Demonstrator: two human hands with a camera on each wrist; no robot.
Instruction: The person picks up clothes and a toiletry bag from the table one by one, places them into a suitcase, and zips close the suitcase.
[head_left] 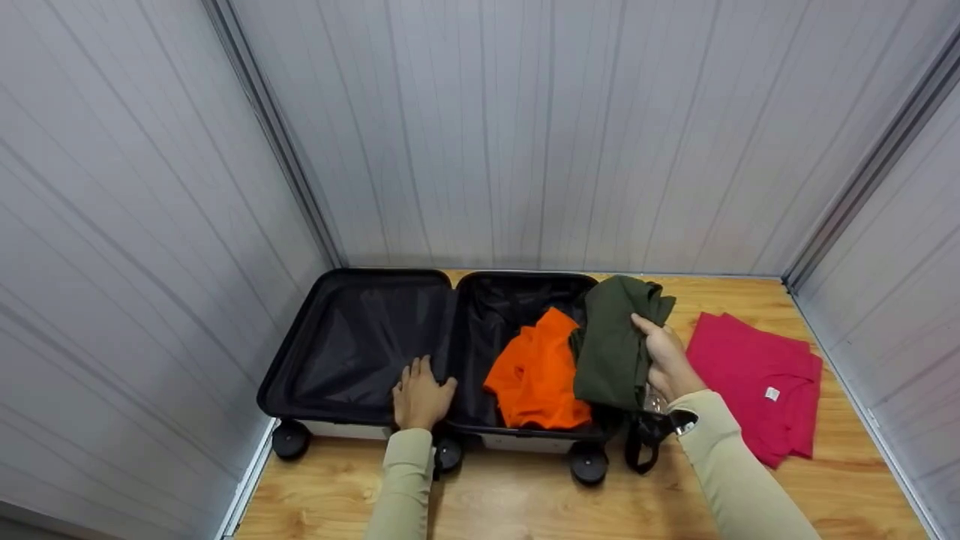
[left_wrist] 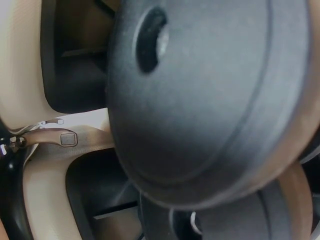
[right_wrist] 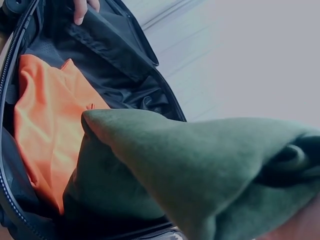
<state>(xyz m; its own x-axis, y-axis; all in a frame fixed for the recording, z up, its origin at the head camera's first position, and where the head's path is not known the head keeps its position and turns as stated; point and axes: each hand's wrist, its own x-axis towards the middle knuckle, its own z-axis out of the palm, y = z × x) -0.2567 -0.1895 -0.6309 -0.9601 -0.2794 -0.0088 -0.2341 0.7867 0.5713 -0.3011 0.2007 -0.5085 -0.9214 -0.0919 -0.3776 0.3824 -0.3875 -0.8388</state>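
Note:
An open suitcase [head_left: 352, 415] lies on the floor with its two black-lined halves side by side. My left hand [head_left: 421, 397] rests on the left half's front inner corner, by the hinge, fingers spread. My right hand [head_left: 666, 356] grips the right edge of a folded dark green garment [head_left: 615, 345], thumb on top. The garment overhangs the right rim of the suitcase; in the right wrist view its folds [right_wrist: 190, 160] fill the foreground. Beside it, an orange garment [head_left: 536, 375] lies bunched inside the right half.
A folded pink-red shirt [head_left: 757, 375] with a white label lies on the wood floor at right. Black wheels [head_left: 589, 463] stick out along the suitcase's front, and one wheel [left_wrist: 210, 100] blocks much of the left wrist view. Pale panel walls [head_left: 517, 135] close in behind and on both sides.

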